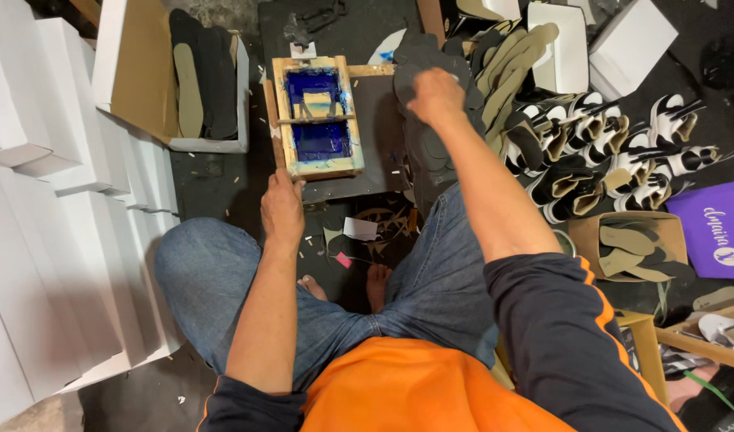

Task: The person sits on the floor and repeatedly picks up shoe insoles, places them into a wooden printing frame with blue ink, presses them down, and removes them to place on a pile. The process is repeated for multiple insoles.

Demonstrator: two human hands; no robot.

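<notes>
**Two hands at a small printing frame**

The person sits cross-legged on the floor, both arms stretched forward. The left hand (282, 210) rests at the near edge of a wooden printing frame (317, 117) whose screen is coated in blue ink; its fingers curl over the frame's lower left corner, a grip pressed onto the wood. The frame lies flat on a dark board (379, 144) just beyond that hand.

The right hand (436, 94) reaches further out, to the right of the frame, and is closed down on the top of a pile of dark insoles (431, 152). Its fingertips are hidden from here, so whether it pinches one insole or only presses on the pile I cannot tell.

Left of the left grip stand stacks of white boxes (55, 200), and an open box (167, 80) holding more insoles lies beyond them. Right of the right grip are black-and-white sandals (615, 152) crowded together, tan insoles (511, 60) and a purple bag (715, 228).
</notes>
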